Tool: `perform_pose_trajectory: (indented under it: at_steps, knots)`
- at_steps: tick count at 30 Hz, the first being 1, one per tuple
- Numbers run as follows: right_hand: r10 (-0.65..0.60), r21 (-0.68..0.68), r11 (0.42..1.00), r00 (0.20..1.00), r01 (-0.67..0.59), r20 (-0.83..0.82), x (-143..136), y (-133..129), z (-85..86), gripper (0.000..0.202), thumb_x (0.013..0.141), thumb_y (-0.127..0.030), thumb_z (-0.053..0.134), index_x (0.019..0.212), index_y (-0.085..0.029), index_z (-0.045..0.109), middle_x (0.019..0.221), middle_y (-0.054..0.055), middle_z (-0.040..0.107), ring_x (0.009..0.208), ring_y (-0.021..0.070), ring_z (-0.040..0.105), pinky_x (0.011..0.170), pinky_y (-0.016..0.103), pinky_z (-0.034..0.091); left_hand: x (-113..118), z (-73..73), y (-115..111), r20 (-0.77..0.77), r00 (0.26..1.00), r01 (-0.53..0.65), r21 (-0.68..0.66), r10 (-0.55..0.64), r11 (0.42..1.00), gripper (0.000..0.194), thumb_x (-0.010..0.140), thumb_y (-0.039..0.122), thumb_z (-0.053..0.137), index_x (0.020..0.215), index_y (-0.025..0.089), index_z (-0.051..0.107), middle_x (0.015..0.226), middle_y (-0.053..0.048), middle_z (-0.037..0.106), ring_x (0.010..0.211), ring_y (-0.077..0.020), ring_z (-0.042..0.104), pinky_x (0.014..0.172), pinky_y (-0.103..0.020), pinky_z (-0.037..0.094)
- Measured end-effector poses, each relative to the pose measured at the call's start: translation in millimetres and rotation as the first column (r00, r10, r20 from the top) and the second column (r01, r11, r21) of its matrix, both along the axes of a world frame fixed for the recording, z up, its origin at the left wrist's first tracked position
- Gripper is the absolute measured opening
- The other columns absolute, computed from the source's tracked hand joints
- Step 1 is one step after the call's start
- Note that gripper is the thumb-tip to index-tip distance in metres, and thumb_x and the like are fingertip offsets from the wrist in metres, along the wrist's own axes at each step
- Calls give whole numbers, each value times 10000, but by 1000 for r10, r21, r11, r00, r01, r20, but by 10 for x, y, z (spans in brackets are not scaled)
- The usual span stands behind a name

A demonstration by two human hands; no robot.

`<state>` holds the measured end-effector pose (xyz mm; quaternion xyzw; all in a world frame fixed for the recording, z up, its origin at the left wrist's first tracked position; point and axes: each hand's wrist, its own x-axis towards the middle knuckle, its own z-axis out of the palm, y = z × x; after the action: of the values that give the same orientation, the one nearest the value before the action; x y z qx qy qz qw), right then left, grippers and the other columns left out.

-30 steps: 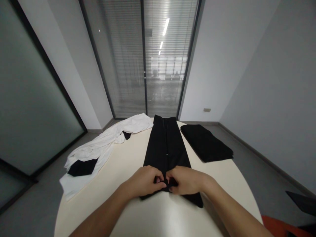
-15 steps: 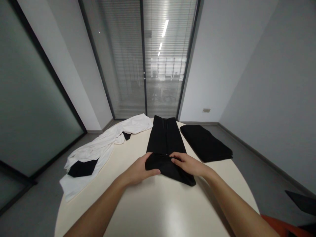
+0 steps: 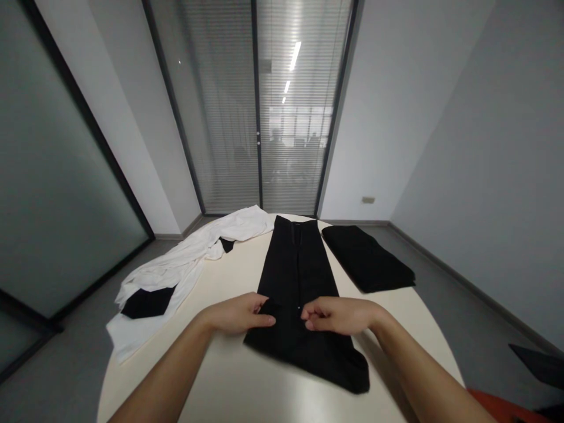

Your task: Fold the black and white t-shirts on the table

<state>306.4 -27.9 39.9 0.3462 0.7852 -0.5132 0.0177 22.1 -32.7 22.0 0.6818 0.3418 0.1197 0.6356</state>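
A black skirt (image 3: pixel 288 346) lies lengthwise in front of me, its waistband at the far end and a zip-like line down its middle. On its left side, my left hand (image 3: pixel 242 313) pinches a bit of the cloth between thumb and fingers. My right hand (image 3: pixel 337 315) is closed with curled fingers at the middle line, gripping the skirt's fabric there. The near hem spreads toward me, and its right corner is a little bunched.
A white garment (image 3: pixel 185 252) with black patches stretches along the table's left side. Folded black cloth (image 3: pixel 368 258) lies at the right. The round cream table (image 3: pixel 247 388) has a curved edge. Something orange (image 3: pixel 497 405) shows at the lower right.
The near part of the skirt, folded up under my hands before, now lies unfolded toward me. Both hands have come nearer, and the skirt's far end has shifted slightly toward me.
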Motion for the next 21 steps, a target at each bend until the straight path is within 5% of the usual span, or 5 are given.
perform_pose_trajectory:
  at_steps: [4, 7, 10, 18, 21]
  knots:
    - [-193, 282, 928, 962, 243, -194, 70, 73, 32, 366, 975, -516, 489, 1053, -195, 645, 918, 12, 644, 830, 159, 567, 762, 261, 443, 101, -57, 61, 218, 942, -280, 89, 256, 956, 453, 844, 522, 683, 1096, 145, 664, 1001, -74, 715, 937, -229, 641, 860, -349, 495]
    - [-239, 390, 863, 940, 321, -243, 98, 167, -50, 339, 991, -481, 467, 1082, -215, 656, 1044, 29, 677, 959, 190, 601, 884, 296, 446, 154, -126, 92, 199, 928, -349, 173, 314, 921, 460, 851, 474, 682, 1175, 147, 655, 1057, -93, 722, 1006, -259, 645, 909, -386, 497]
    - [-237, 398, 866, 949, 303, -208, 88, 224, -163, 323, 989, -464, 478, 1051, -206, 662, 1009, 33, 680, 930, 188, 606, 868, 294, 446, 140, -146, 92, 118, 951, -307, 238, 287, 922, 375, 868, 440, 658, 1104, 149, 674, 1068, -85, 722, 1031, -263, 635, 923, -388, 492]
    - [-27, 89, 996, 1000, 27, 1, 99, 87, -94, 362, 952, -497, 548, 991, -158, 668, 716, -33, 545, 611, 96, 428, 552, 216, 317, -44, -102, 28, -92, 995, 32, -2, -32, 1000, 307, 784, 446, 746, 867, 168, 647, 747, 6, 667, 686, -170, 608, 675, -293, 492]
    - [-53, 185, 981, 997, 62, -55, 94, 53, -6, 361, 973, -496, 513, 1020, -174, 667, 789, -10, 615, 685, 122, 522, 610, 223, 384, -18, -83, 40, 43, 999, 14, 9, -14, 1000, 349, 793, 469, 745, 943, 164, 663, 836, -23, 696, 832, -209, 645, 793, -328, 515]
